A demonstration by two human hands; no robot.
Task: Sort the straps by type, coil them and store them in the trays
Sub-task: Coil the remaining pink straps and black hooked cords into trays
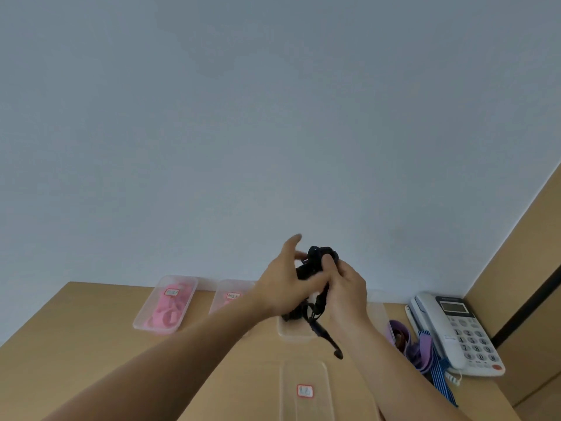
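Held up in the lower middle of the frame, above the bench (91,344): a black strap (318,258), partly wound into a loose bundle. Gripped by the right hand (347,288), fingers (329,262) curled tight round the coil. Touched from the other side by the left hand (280,288), forefinger lifted and straight, the others spread rather than closed, thumb laid across the lower turns. Hanging below, a free tail (329,340) with a small dark end piece, over a clear tray (296,335). Probably light, soft and limp; apt to spring apart if let go. Best pinched across all the turns at once, never by a single loop or by the tail. Lower left: a tray of pink straps (145,314). Lower right: purple straps (422,350) beside a telephone (455,329), not yet sorted.
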